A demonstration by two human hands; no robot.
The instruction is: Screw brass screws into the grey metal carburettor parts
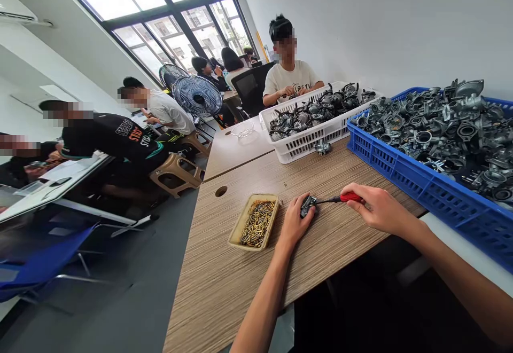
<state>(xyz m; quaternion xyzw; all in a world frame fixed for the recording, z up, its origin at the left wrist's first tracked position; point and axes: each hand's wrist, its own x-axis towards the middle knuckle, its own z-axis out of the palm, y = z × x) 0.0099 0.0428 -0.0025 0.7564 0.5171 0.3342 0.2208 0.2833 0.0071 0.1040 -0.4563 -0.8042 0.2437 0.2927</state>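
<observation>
My left hand (295,219) is closed around a small grey metal carburetor part (308,206), holding it against the wood-grain table (224,294). My right hand (379,209) grips a screwdriver (351,197) by its red handle. The dark shaft points left, and its tip meets the side of the metal part; the exact contact point is too small to make out. Just left of my left hand stands a cream tub (234,240) of small brass-coloured screw-like pieces (258,224).
A blue crate (393,169) heaped with grey metal carburetor bodies stands at the right. Beyond lies a white crate (296,150) of similar parts, with one carburetor (321,147) beside it. A person (290,78) sits behind it. Fans (196,96) and other seated people are at the left.
</observation>
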